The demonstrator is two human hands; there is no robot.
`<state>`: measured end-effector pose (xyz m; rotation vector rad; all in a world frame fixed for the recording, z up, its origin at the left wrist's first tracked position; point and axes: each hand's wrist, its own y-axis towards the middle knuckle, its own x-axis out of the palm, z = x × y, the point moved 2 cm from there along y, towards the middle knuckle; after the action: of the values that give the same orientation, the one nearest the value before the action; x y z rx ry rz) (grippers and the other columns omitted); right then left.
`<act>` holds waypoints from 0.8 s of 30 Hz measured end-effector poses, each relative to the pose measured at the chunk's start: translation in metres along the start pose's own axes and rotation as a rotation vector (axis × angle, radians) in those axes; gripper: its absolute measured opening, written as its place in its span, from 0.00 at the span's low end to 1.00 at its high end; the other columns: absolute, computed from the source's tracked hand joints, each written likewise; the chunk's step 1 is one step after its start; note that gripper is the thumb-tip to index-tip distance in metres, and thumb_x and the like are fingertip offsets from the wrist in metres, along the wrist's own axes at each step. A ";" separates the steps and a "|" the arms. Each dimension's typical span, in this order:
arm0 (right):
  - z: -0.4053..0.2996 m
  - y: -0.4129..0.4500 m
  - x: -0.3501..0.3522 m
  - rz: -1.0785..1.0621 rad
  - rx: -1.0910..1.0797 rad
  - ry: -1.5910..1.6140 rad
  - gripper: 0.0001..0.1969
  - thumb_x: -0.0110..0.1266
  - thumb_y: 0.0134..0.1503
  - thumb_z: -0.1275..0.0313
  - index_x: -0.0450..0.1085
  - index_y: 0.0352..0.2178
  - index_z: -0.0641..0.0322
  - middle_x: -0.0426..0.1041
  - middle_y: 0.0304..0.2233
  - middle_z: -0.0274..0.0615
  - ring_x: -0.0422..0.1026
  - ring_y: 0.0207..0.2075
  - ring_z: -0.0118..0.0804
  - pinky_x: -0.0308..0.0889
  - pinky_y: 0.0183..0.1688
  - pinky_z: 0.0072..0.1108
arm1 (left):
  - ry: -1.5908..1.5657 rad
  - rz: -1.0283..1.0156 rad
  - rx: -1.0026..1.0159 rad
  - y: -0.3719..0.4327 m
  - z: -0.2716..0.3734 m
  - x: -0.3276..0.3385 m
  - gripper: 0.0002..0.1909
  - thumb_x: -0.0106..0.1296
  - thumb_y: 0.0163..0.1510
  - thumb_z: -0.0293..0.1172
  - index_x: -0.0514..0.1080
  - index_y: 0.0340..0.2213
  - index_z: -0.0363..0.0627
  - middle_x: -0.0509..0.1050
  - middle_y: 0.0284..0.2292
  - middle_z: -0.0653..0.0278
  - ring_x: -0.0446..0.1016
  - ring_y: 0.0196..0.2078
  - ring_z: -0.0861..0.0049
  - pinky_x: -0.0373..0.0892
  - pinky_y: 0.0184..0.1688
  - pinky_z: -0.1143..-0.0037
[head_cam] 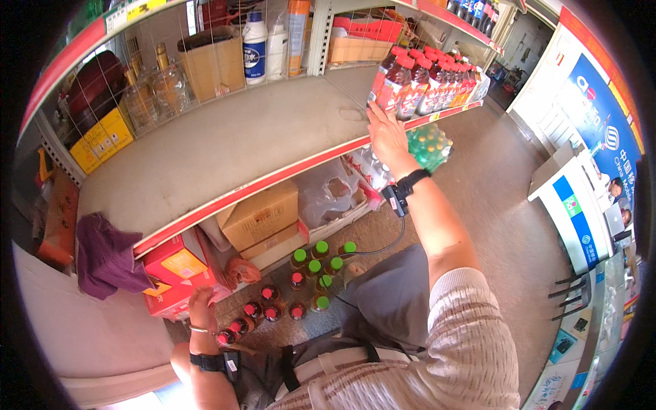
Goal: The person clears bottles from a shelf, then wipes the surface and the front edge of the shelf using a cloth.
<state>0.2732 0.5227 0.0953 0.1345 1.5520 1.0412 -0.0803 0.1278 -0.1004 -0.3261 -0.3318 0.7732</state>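
My right hand [387,134] reaches to the front edge of a metal shelf [230,138], its fingertips at the lower part of the nearest red-capped drink bottle [395,84]; whether they touch it I cannot tell. More red-capped bottles stand in rows behind that one. My left hand [203,307] is low at the left, fingers curled, beside a red carton [179,292]; its palm side is partly hidden. On the floor between my hands stand several dark bottles with red caps [267,293] and several bottles with green caps [314,266]. A purple cloth [105,256] hangs over the shelf's left end.
Under the shelf are a cardboard box [266,215], an open carton with plastic film [328,205] and a pack of green bottles [429,146]. A wire grid backs the shelf. A cable runs from my right wrist. People sit behind a counter [574,205] at the far right.
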 end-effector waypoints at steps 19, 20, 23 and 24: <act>0.047 0.028 0.024 -0.234 0.136 -0.227 0.15 0.42 0.51 0.69 0.66 0.40 0.62 0.61 0.50 0.34 0.61 0.47 0.35 0.59 0.45 0.35 | -0.059 0.079 0.006 0.003 -0.003 -0.013 0.04 0.50 0.42 0.27 0.68 0.24 0.51 0.68 0.21 0.75 0.65 0.26 0.86 0.56 0.28 0.82; 0.049 0.027 0.023 -0.338 0.188 -0.207 0.19 0.39 0.49 0.71 0.64 0.44 0.61 0.58 0.52 0.31 0.59 0.50 0.34 0.54 0.51 0.36 | -0.072 0.085 0.021 0.003 -0.004 -0.014 0.04 0.50 0.42 0.26 0.68 0.24 0.49 0.68 0.22 0.74 0.66 0.26 0.86 0.57 0.29 0.82; 0.063 0.024 0.017 -0.380 0.180 -0.225 0.19 0.40 0.49 0.72 0.64 0.45 0.61 0.56 0.54 0.31 0.57 0.51 0.34 0.53 0.52 0.37 | -0.079 0.063 0.035 0.004 -0.009 -0.013 0.03 0.49 0.43 0.26 0.68 0.24 0.50 0.69 0.22 0.75 0.66 0.27 0.86 0.57 0.27 0.82; 0.065 0.023 0.018 -0.399 0.176 -0.232 0.20 0.40 0.49 0.72 0.63 0.45 0.61 0.55 0.54 0.30 0.57 0.52 0.34 0.52 0.52 0.38 | -0.072 0.037 0.041 0.005 -0.010 -0.014 0.04 0.49 0.43 0.27 0.68 0.23 0.52 0.69 0.22 0.76 0.66 0.28 0.86 0.55 0.26 0.82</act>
<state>0.3121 0.5818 0.1041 0.0595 1.3836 0.5548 -0.0891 0.1196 -0.1139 -0.2670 -0.3781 0.8281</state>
